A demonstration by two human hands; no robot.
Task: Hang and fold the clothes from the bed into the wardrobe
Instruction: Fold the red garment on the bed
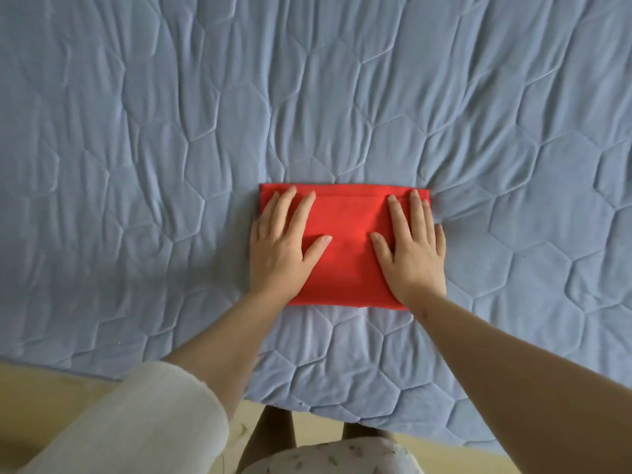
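Observation:
A red garment (345, 248), folded into a neat rectangle, lies flat on the blue quilted bed (307, 97) near its front edge. My left hand (284, 244) presses flat on the left part of the fold, fingers straight and spread. My right hand (410, 248) presses flat on the right part, its little finger hanging over the garment's right edge onto the quilt. Neither hand grips the cloth. The wardrobe is out of view.
The quilt with its hexagon stitching fills most of the view and bears no other clothes in sight. Its front edge (325, 415) runs along the bottom, with pale yellow floor (41, 398) below. My legs stand against the bed edge.

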